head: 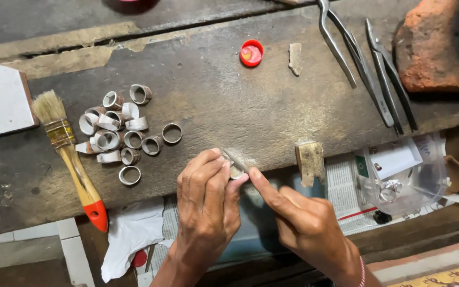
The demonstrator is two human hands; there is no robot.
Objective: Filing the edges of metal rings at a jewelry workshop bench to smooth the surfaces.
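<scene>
My left hand (205, 204) pinches a small metal ring (236, 172) at the front edge of the worn wooden bench (229, 101). My right hand (298, 218) grips a thin metal file (233, 159) and lays its tip across that ring. Pale dust lies on the wood just behind the ring. To the left, several more metal rings (120, 130) sit in a loose cluster on the bench.
A wooden-handled brush with a red tip (73, 159) lies left of the rings. Metal tongs and pliers (370, 64), a red bottle cap (251, 52), a brick (442, 45) and a white tile (1, 98) rest on the bench. A wooden peg (310, 161) and a clear bag (405, 175) sit right of my hands.
</scene>
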